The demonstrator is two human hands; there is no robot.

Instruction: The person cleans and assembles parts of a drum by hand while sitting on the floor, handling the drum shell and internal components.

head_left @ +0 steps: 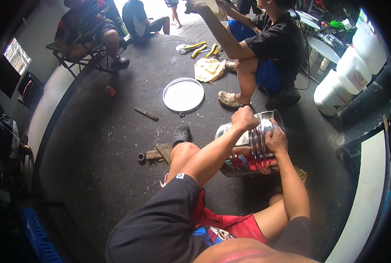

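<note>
A shiny chrome drum shell (230, 164) with ribbed bands lies on its side at my legs, its near surface reflecting red. My left hand (243, 117) is closed in a fist at the drum's upper edge; what is inside it is hidden. My right hand (275, 138) grips the ribbed side near the right rim. A round white drumhead (183, 94) lies on the floor beyond. A dark metal bar (146, 113) and a brown cloth (156, 154) with a dark cylindrical piece (142, 157) lie to the left of the drum.
A co-worker (274, 52) sits ahead right beside a yellow cloth (208, 68) and yellow-handled tools (197, 48). Another person (81, 35) sits on a folding chair; others are at the back. Drums (318, 59) and white containers (353, 70) line the right wall. A blue crate (37, 232) is lower left.
</note>
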